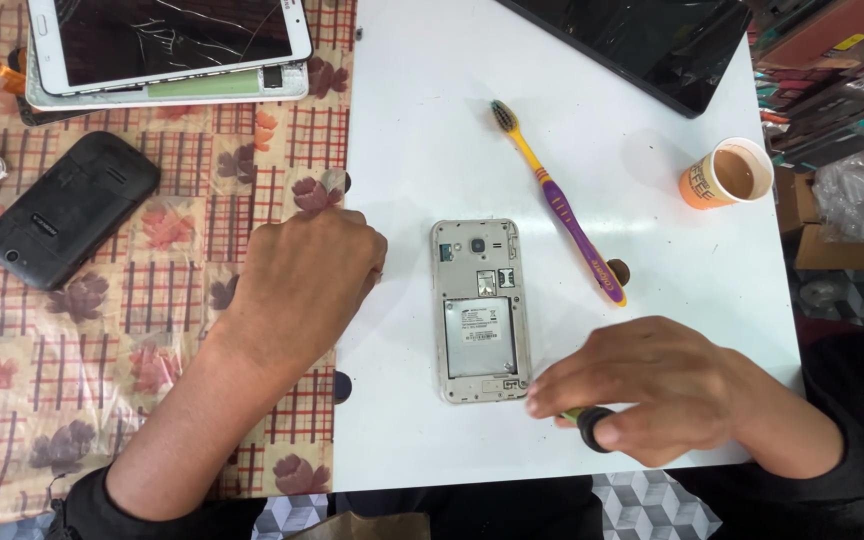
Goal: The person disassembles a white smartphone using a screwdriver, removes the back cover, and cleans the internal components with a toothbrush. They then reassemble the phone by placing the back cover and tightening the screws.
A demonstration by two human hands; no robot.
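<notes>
Your bench (pixel 422 150) is white, with a floral checked cloth (pixel 52 340) at left. On white: opened phone (pixel 480 310), toothbrush (pixel 558 200), paper cup (pixel 727 175), dark panel (pixel 642 40). On cloth: black phone (pixel 70 208), cracked tablet (pixel 167 45).

The white board (pixel 422 130) has bare room above the open phone (pixel 480 310) and along its near edge. A toothbrush (pixel 559 200) lies just right of the phone. A paper cup (pixel 727 173) stands near the right edge, blocking there.

White table (pixel 432 130), floral checked cloth (pixel 42 370), perhaps tiled floor (pixel 652 510)
</notes>
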